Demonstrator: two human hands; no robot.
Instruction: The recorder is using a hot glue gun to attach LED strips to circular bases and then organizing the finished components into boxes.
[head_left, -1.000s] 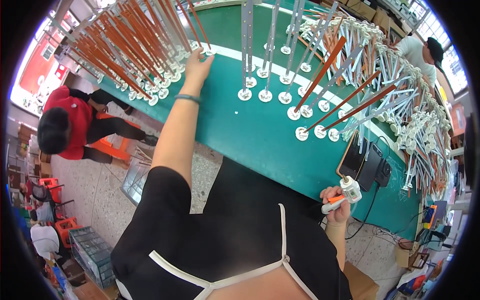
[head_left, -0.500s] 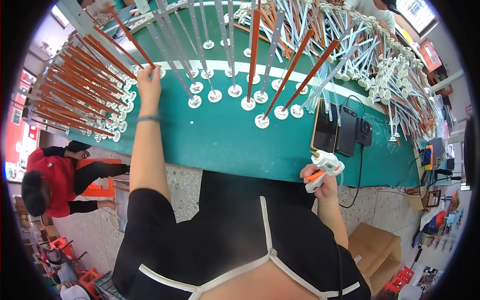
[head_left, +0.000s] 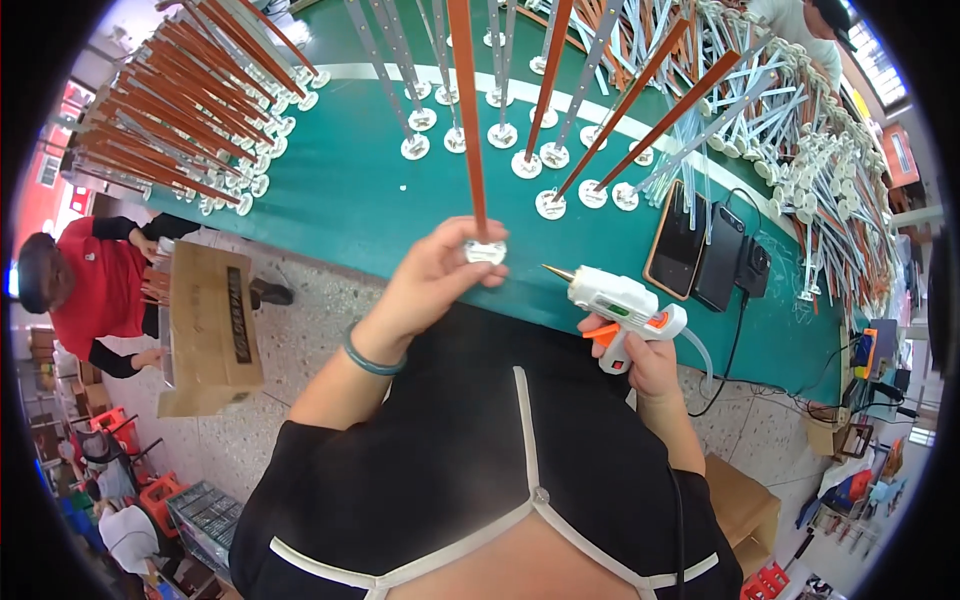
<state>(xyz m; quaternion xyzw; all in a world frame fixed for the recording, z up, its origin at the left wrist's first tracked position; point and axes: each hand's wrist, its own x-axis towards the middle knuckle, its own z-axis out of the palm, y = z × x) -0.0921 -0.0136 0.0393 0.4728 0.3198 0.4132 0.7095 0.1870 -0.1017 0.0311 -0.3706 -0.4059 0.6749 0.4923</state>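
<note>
My left hand (head_left: pixel 420 275) grips the round white base (head_left: pixel 486 252) of an upright brown strip (head_left: pixel 470 130), just over the table's near edge. My right hand (head_left: pixel 648 362) is closed round a white hot glue gun (head_left: pixel 622 300) with an orange trigger. Its nozzle points left toward the base, a small gap apart. A clear glue stick curves out of the gun's back end. Beyond my hands, several brown and grey strips stand on white round bases; one such base (head_left: pixel 551 204) is near the nozzle.
A dense cluster of brown strips (head_left: pixel 170 120) stands at the left of the green table (head_left: pixel 340 200). Phones (head_left: pixel 678 240) and a cable lie at right, before a large heap of strips (head_left: pixel 790 130). At left, a person in red holds a cardboard box (head_left: pixel 215 330).
My left hand has come from the far left of the table to the front middle with a strip. The glue gun has turned leftward. At left, a cardboard box has appeared with the person in red.
</note>
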